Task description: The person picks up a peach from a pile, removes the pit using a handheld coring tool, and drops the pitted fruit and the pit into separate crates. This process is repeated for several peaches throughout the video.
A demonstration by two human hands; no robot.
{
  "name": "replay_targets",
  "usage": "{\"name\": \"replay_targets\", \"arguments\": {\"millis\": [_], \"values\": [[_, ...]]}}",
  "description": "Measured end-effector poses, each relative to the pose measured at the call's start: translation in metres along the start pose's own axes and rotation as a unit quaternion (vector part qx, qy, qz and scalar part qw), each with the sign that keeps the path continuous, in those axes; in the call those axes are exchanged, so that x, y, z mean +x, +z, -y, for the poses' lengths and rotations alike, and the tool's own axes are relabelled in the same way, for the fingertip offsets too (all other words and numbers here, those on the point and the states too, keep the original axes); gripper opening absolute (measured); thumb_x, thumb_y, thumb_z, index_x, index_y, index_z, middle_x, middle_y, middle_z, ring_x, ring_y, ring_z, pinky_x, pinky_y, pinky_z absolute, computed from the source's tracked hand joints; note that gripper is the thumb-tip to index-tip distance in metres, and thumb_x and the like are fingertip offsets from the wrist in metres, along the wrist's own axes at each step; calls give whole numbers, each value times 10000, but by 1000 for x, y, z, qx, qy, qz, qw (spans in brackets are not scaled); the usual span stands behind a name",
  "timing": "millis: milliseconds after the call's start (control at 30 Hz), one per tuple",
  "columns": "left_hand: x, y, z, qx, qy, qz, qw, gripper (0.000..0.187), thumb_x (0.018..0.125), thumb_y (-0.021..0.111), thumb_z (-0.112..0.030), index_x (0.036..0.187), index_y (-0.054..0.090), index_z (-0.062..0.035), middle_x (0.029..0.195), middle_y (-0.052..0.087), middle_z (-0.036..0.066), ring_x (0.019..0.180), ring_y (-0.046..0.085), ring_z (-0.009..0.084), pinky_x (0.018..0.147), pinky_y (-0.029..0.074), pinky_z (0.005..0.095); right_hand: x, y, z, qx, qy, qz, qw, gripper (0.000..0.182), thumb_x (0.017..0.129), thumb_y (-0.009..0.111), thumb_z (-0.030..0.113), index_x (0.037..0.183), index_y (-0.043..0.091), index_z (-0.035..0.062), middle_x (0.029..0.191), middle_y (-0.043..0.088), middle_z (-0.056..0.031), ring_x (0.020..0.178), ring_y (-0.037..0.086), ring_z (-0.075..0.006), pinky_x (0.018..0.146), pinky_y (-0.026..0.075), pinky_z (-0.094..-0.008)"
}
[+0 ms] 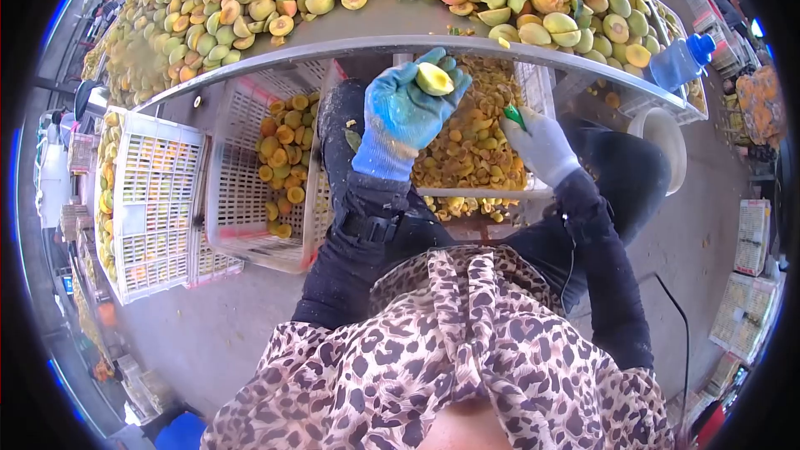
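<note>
My left hand (408, 108), in a blue and grey glove, holds a yellow-green fruit half (434, 79) on its palm side, cut face showing. In a pale glove, my right hand (540, 143) is closed around a small tool with a green handle (515, 117); its tip is too small to make out. Both hands are over a crate of fruit pieces and scraps (471, 137) between my knees, the right one at the crate's right side. The two hands are apart.
Beyond my hands, a metal-edged table (350, 31) bears piled halved fruit (250, 0). A white crate (242, 200) with fruit stands at left, another (158, 200) farther left. A blue-capped bottle (683, 62) and white bucket (667, 146) are at right.
</note>
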State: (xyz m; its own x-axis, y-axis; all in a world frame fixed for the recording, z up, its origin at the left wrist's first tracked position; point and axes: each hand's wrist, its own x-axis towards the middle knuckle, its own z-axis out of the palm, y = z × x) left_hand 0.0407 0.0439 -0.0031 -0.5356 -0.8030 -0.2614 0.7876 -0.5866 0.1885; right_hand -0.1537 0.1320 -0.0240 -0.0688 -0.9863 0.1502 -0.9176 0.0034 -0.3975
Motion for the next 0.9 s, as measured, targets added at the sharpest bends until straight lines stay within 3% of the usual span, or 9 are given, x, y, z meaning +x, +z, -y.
{"name": "replay_targets", "arguments": {"millis": [67, 200, 300, 533, 667, 733, 767, 833, 900], "values": [[-5, -13, -3, 48, 11, -21, 999, 427, 918, 467, -269, 1169, 532, 70, 1051, 617, 226, 1024, 583, 342, 893, 505, 436, -5, -15, 14, 225, 28, 14, 974, 285, 897, 566, 324, 876, 551, 40, 707, 622, -198, 678, 617, -388, 596, 492, -428], [-17, -11, 0, 151, -69, 104, 981, 424, 955, 473, -407, 1177, 547, -54, 1149, 595, 115, 977, 614, 221, 728, 553, 285, 6, -29, 41, 100, -110, -87, 985, 232, 894, 583, 320, 921, 539, 94, 684, 632, -134, 612, 620, -344, 529, 479, -435], [-38, 18, 18, 332, 31, -39, 942, 468, 941, 437, -530, 1021, 575, -90, 797, 617, 46, 627, 615, 136, 490, 477, 195, 11, -33, 47, 32, -144, -83, 986, 240, 892, 577, 337, 908, 519, 104, 661, 624, -112, 571, 619, -316, 486, 477, -418], [-51, 2, 16, 370, 6, 10, 929, 380, 970, 463, -393, 1162, 525, -71, 996, 592, 25, 758, 584, 95, 614, 502, 223, 0, -14, 59, -251, -87, -53, 963, 129, 900, 524, 236, 867, 507, 112, 656, 623, -74, 540, 639, -254, 447, 487, -364], [-93, 13, -3, 632, 232, -162, 722, 311, 916, 544, -381, 894, 614, -79, 772, 638, 44, 565, 576, 132, 479, 426, 255, 15, 8, -16, -200, 144, 29, 969, 263, 932, 450, 289, 880, 614, 90, 737, 672, -114, 616, 663, -297, 525, 512, -421], [-94, 1, -57, 812, 324, -260, 410, 232, 884, 590, -299, 957, 632, -83, 867, 652, 80, 691, 617, 223, 624, 478, 348, 7, 6, -34, -187, 146, 57, 970, 321, 933, 440, 341, 876, 633, 91, 758, 675, -132, 632, 660, -320, 554, 512, -438], [-88, 1, -72, 814, 325, -255, 408, 232, 884, 590, -299, 957, 632, -83, 867, 652, 80, 691, 617, 223, 624, 478, 348, -2, 7, -37, -176, 154, 84, 969, 380, 934, 429, 392, 872, 653, 91, 779, 678, -150, 648, 656, -343, 582, 513, -455], [-63, 7, -91, 841, 487, -212, -101, 224, 850, 609, -246, 1011, 641, -94, 1002, 641, 105, 902, 610, 284, 786, 466, 401, -11, 21, -30, -116, 149, 80, 979, 357, 914, 464, 426, 959, 567, 87, 740, 658, -181, 648, 641, -376, 598, 497, -486], [0, 8, -95, 833, 545, -71, 56, 248, 833, 615, -232, 1047, 637, -107, 1100, 616, 107, 1071, 554, 285, 893, 424, 432, -12, 31, -16, -15, 104, 105, 989, 270, 887, 539, 346, 894, 515, 77, 707, 638, -182, 645, 631, -389, 610, 493, -506]]}}
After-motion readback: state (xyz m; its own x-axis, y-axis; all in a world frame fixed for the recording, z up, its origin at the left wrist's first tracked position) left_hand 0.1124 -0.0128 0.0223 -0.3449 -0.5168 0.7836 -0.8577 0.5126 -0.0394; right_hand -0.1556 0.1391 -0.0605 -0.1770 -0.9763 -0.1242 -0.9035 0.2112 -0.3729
